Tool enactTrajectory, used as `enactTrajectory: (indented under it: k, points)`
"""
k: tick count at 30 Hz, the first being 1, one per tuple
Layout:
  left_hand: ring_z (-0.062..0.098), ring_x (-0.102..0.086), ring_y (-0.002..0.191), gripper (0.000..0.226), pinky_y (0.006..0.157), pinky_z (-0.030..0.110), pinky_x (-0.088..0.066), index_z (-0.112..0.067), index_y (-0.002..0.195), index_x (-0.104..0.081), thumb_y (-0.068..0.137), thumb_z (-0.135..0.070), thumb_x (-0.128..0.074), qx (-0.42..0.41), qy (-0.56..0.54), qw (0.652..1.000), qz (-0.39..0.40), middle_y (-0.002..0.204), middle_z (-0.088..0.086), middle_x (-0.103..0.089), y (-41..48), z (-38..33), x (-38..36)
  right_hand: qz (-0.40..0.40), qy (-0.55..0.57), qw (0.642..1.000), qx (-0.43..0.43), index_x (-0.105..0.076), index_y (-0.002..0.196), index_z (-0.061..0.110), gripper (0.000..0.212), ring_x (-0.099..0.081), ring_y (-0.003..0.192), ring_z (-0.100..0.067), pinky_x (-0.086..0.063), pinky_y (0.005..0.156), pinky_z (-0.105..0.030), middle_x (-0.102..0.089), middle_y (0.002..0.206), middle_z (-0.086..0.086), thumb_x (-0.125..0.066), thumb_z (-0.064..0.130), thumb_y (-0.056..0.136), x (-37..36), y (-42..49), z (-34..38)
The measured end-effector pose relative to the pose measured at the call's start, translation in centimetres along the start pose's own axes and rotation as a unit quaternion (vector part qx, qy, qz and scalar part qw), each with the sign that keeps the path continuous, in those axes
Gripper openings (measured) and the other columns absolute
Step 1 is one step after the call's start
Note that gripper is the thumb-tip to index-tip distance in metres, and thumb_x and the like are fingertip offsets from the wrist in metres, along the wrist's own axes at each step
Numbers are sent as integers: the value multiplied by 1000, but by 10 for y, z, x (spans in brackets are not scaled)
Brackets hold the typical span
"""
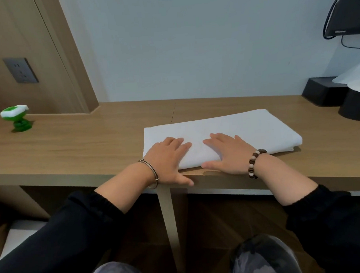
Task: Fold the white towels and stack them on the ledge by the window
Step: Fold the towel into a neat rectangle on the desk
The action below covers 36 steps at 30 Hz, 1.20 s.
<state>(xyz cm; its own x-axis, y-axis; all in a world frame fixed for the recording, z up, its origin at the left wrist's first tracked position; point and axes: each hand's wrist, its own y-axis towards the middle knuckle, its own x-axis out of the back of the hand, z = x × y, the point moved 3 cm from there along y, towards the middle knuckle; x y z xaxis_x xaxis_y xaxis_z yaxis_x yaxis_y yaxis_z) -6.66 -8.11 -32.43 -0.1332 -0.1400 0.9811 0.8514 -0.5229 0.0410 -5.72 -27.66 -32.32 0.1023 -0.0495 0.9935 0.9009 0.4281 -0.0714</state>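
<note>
Folded white towel (244, 128) lies flat on the wooden desk (80, 146), right of centre and near the front edge. Left hand (168, 159) and right hand (228, 154) rest palm-down, side by side, on the towel's near left part. Fingers are straight and slightly spread, pressing the cloth. The left thumb lies along the desk's front edge. A green toy (17, 120) stands well apart at far left; black boxes (324, 91) stand at far right.

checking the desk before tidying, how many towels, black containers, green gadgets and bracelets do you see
white towel: 1
black containers: 2, a box and a round tub
green gadget: 1
bracelets: 2, metal bangle and bead bracelet
total: 6
</note>
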Motion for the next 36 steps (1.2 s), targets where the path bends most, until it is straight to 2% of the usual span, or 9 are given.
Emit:
enactTrajectory:
  k: [5,11,16,19,24,26,28,31,36]
  points:
    - [27,-38,115,98,78,35,-43,-14,144,-19,68,-46,-72,-17,108,994,-24,133,9,-37,-13,-15,3,0,-39,999,-8,-9,150,26,101,1,146,-18,-6,115,-54,1,159,2,-37,83,72,-7,-11,12]
    - [26,-44,105,56,58,32,-34,-11,134,-36,82,-9,-57,-28,136,990,-8,119,9,-43,-22,-26,22,-56,-86,994,-23,-23,145,18,106,-21,142,-23,-21,113,-47,-22,154,-5,-44,86,66,-10,-19,33]
    - [22,-51,75,20,56,30,-32,-21,101,-58,84,-14,-51,-33,160,986,16,93,0,-56,-14,-16,68,-124,-68,990,-28,-42,127,25,83,-56,102,-21,-39,71,-30,-58,117,1,-47,83,68,6,-15,47]
    - [22,-46,68,17,54,28,-32,-23,94,-55,82,-10,-52,-34,188,981,24,80,-1,-53,-4,-12,84,-132,-46,990,-29,-43,127,27,62,-59,97,-23,-38,67,-29,-61,111,3,-57,62,78,13,-3,53]
    - [25,-53,78,25,53,27,-26,-23,97,-53,79,-6,-48,-14,191,981,-28,96,1,-63,8,8,94,-196,-41,979,-33,-54,115,18,28,-59,91,-30,-36,65,-29,-65,103,-8,-47,18,88,26,17,55]
    - [27,-54,101,35,75,32,-40,-25,108,-53,83,-2,-45,-6,197,975,-98,114,0,-62,12,20,101,-201,6,978,-55,-60,106,17,23,-60,88,-30,-38,63,-29,-66,98,-8,-51,17,85,45,29,53]
    - [27,-32,137,60,110,49,-21,-25,138,-41,85,1,-47,32,196,948,-250,145,4,-42,12,34,113,-221,67,969,-92,-64,100,15,19,-59,79,-29,-38,60,-27,-66,90,-8,-55,17,83,69,42,48]
    - [31,-9,145,84,111,58,-13,-21,151,-15,81,-7,-59,156,44,896,-414,158,10,-12,9,44,138,-288,206,924,-143,-63,80,9,7,-52,65,-26,-37,54,-25,-60,72,-8,-60,15,80,113,53,40]
    - [20,3,146,75,116,52,-7,-20,151,1,93,-36,-44,198,-139,895,-375,159,3,0,30,39,143,-400,532,730,-153,-53,62,16,17,-48,48,-15,-32,37,-18,-52,55,4,-65,15,75,175,54,32]
